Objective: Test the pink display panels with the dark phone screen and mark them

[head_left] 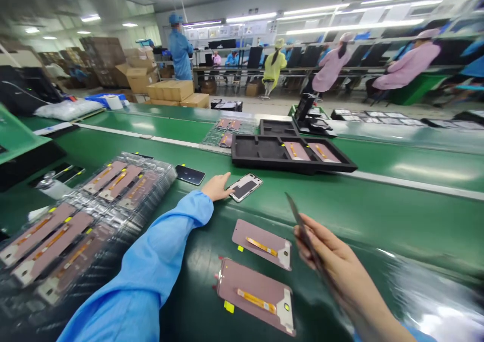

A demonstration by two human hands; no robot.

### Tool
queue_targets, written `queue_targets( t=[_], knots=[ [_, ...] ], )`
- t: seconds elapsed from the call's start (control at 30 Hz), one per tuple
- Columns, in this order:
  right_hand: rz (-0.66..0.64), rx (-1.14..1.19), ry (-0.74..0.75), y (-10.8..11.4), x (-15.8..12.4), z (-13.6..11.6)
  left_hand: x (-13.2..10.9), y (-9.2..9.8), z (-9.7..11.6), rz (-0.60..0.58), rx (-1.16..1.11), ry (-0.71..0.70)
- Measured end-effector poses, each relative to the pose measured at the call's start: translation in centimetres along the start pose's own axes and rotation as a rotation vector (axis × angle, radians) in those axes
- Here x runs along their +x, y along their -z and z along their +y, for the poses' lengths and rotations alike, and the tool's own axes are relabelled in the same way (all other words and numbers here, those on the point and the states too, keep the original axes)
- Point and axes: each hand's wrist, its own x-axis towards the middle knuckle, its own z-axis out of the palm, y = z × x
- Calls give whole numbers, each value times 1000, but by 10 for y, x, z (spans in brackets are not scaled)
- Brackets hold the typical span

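My left hand (217,187) reaches forward over the green bench, thumb and index finger spread at the near-left edge of a white-rimmed phone frame (245,187) lying flat. My right hand (321,246) pinches a thin phone screen panel (298,218), seen nearly edge-on and tilted up. Between my arms lie two pinkish-brown screen panels, a farther one (262,243) and a nearer one (257,295), each with an orange flex cable and a yellow tab. A dark phone (190,175) rests left of my left hand.
Stacked clear plastic trays (128,221) with several screen panels stand at left. Ahead, a black tray (260,155) holds two panels, beside another clear tray (215,137). Cardboard boxes (170,91) and a standing person in blue (180,52) are behind the bench; seated workers are farther off.
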Motion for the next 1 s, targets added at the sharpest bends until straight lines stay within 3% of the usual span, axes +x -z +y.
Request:
queue_targets(
  t=[0.17, 0.33, 0.53, 0.67, 0.83, 0.93, 1.0],
  knots=[
    [-150, 387, -216, -6, 8, -5, -13, -21, 8, 17, -36, 162],
    [-275, 489, -181, 4, 9, 2, -18, -33, 20, 87, -48, 244],
    [-199, 264, -144, 8, 6, 3, -18, -12, 14, 301, -148, 237],
    [-238, 315, -125, 5, 4, -3, -32, 8, 10, 488, -309, 199],
    [-285, 321, -9, 8, 3, -4, -69, 25, 11, 593, -617, 161],
    [-300, 209, 100, 11, 0, -4, -103, 28, 22, 511, -1113, 119],
    [-284, 114, 181, 12, -4, -4, -128, 27, 36, 377, -1438, 95]
  ],
)
